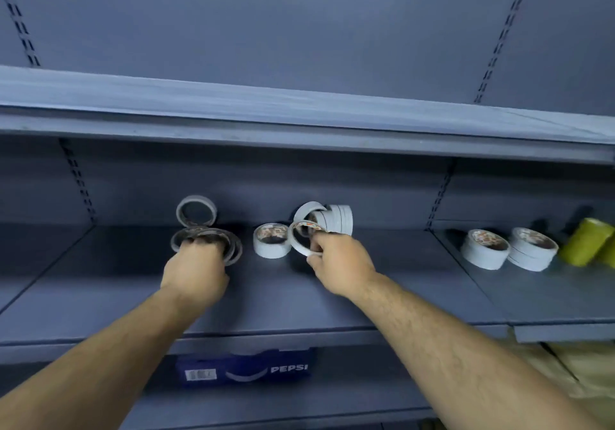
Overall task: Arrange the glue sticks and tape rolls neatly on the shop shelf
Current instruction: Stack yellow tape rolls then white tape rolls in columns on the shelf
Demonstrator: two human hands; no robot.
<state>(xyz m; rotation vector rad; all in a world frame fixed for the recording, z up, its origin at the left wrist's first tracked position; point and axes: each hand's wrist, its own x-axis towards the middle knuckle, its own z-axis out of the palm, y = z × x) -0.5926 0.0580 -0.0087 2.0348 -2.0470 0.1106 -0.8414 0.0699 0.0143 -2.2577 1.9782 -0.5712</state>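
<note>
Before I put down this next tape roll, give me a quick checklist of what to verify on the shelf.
1. Right hand pinches the thin white roll: ok.
2. Left hand grips the bundle of thin rolls: ok.
3. Bare shelf in front of the flat roll: ok.
4. Upright row stands even: not ok, its leftmost roll tilts.
5. Glue sticks in view: cannot tell.
</note>
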